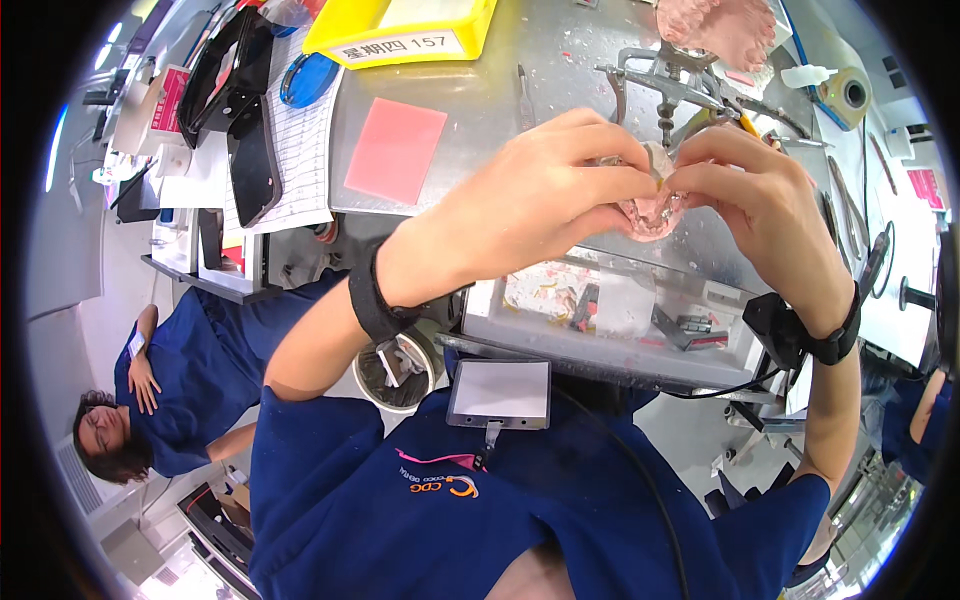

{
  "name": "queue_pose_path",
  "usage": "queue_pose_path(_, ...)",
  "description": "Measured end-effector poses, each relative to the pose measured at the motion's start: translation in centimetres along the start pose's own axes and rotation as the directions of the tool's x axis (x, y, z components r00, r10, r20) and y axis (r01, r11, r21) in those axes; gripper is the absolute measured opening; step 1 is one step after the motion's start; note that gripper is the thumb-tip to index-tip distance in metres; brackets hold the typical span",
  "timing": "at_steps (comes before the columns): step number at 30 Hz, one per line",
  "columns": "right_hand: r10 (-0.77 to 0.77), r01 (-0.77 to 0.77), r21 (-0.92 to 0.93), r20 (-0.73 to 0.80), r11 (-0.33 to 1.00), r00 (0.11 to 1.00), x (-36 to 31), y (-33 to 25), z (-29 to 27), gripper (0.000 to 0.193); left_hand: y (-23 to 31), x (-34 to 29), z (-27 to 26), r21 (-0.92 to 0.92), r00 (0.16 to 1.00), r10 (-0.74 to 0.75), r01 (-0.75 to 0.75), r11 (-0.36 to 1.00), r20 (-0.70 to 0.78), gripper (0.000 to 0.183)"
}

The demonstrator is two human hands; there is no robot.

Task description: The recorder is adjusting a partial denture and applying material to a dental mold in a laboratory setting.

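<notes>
A pink dental cast (655, 220) is held between my two hands above the near part of the metal bench. Fingers of my left hand (570, 185) close on it from the left, with the thumb low along its edge. My right hand (745, 185) pinches it from the right, its fingertips almost meeting those of the left. A pale piece shows at the top of the cast between the fingers; its exact kind is hidden. Just beyond my hands stands a metal articulator (668, 90), and another pink cast (715, 30) is behind it.
On the bench lie a pink wax sheet (397, 150), a slim hand tool (525, 95) and a yellow tray (480, 28). Below the bench edge, an open drawer (480, 310) holds scraps. A waste bin (398, 400) stands under it. Another person (190, 390) is at the left.
</notes>
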State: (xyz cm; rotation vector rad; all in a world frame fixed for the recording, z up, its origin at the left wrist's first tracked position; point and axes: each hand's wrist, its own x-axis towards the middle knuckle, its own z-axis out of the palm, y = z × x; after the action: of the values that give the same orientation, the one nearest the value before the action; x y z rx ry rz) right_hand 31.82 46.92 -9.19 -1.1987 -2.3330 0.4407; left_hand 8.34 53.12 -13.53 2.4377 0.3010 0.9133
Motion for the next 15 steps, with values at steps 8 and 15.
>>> queue_pose_path(8,-0.217,0.235,-0.195,0.108,0.952,0.970,0.5,0.5,-0.4,0.016,-1.3,1.7,-1.1,0.080,0.950,0.140,-0.168,0.983,0.281,0.030)
queue_pose_path(15,-0.175,0.219,-0.248,0.187,0.944,0.967,0.2,0.2,-0.5,0.020,-1.2,2.6,-1.3,0.043,0.924,0.143,-0.169,0.985,0.355,0.031)
